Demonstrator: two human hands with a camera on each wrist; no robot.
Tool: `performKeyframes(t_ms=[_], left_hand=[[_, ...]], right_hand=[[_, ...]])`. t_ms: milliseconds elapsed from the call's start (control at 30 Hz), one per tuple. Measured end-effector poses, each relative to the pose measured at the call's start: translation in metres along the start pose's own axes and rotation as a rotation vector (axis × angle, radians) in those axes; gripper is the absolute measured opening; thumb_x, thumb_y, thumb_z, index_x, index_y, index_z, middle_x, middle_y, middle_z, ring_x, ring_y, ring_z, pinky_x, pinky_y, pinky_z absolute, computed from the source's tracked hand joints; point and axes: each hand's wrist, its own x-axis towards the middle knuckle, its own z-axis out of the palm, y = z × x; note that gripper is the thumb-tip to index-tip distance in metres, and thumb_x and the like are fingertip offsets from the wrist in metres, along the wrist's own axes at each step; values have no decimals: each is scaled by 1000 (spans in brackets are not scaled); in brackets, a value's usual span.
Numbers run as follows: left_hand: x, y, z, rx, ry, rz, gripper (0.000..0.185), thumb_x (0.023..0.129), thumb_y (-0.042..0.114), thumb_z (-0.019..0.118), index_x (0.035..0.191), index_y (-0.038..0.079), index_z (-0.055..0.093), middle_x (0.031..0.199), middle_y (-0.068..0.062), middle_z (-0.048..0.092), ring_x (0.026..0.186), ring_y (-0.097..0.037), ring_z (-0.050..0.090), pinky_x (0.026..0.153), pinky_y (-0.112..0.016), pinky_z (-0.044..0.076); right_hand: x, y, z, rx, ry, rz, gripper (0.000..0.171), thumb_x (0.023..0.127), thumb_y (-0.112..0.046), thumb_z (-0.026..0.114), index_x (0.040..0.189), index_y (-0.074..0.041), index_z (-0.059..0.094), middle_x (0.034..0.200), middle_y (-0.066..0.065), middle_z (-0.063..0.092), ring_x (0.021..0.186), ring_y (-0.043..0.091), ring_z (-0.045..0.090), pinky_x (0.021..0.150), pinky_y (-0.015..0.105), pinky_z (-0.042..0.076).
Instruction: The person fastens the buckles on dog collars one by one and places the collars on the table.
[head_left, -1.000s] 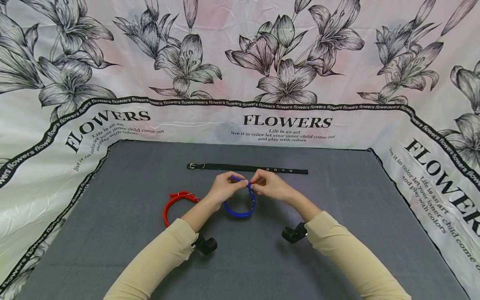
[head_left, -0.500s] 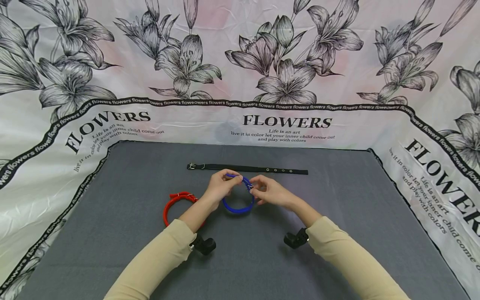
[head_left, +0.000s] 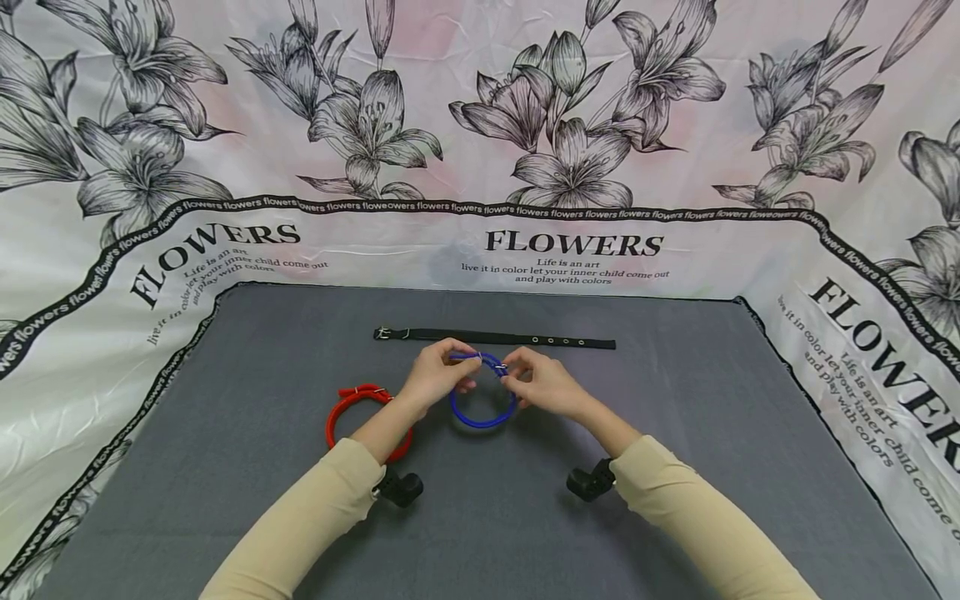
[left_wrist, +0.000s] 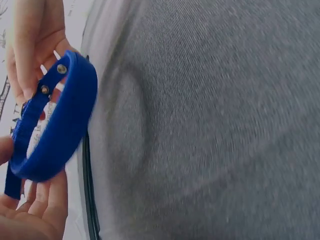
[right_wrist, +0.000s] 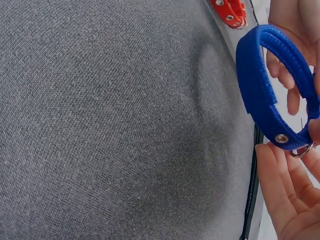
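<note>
A blue collar [head_left: 482, 414] is curled into a loop above the grey mat [head_left: 675, 467], in the middle of the head view. My left hand [head_left: 463, 367] pinches the top of the loop from the left. My right hand [head_left: 514, 372] pinches it from the right at the metal buckle. In the left wrist view the blue collar [left_wrist: 60, 127] shows two rivets between fingers [left_wrist: 42, 210]. In the right wrist view the blue collar [right_wrist: 260, 90] carries a small metal ring [right_wrist: 301, 150] by my fingers [right_wrist: 282, 195].
A red collar [head_left: 347, 409], also looped, lies on the mat just left of my left forearm; its end [right_wrist: 229, 10] shows in the right wrist view. A black collar [head_left: 495, 338] lies flat and straight beyond my hands. Flower-printed cloth [head_left: 480, 125] surrounds the mat.
Both hands have shifted slightly on the blue collar. Its loop has drawn into a rounder ring, and the loose end that hung by the right hand is now tucked in.
</note>
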Motion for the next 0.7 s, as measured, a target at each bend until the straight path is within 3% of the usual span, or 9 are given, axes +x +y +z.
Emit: performKeyframes(t_ms=[233,367,467,700], left_hand=[[-2,-3,-8,417,-13,117,27,83,21,69,108,11,65,99,-7,66,61,-17,59,56,-29,48],[-4,-6,-9,651,-11,164,26,82,23,69,105,11,68,95,-4,63,68,-14,52,58,-26,43],[-6,-9,-9,752,-27,151,26,81,25,71,103,13,70,89,-3,58,75,-14,52,60,-27,42],[-10,-17,-7,869,-45,153,30,77,29,74,102,15,66,88,0,61,76,-15,57,60,-29,44]], right_hand=[[1,1,4,-158,54,-57,23,91,-16,58,112,-9,55,89,7,65,57,11,62,54,28,53],[0,2,9,-244,40,-100,22,90,-16,60,109,-6,57,86,5,64,52,8,59,49,24,49],[0,4,13,-279,25,-125,21,88,-14,61,107,-5,58,81,3,63,50,7,57,47,23,48],[-2,8,20,-427,50,-187,18,86,-16,65,101,-7,61,76,-1,63,53,3,52,47,20,42]])
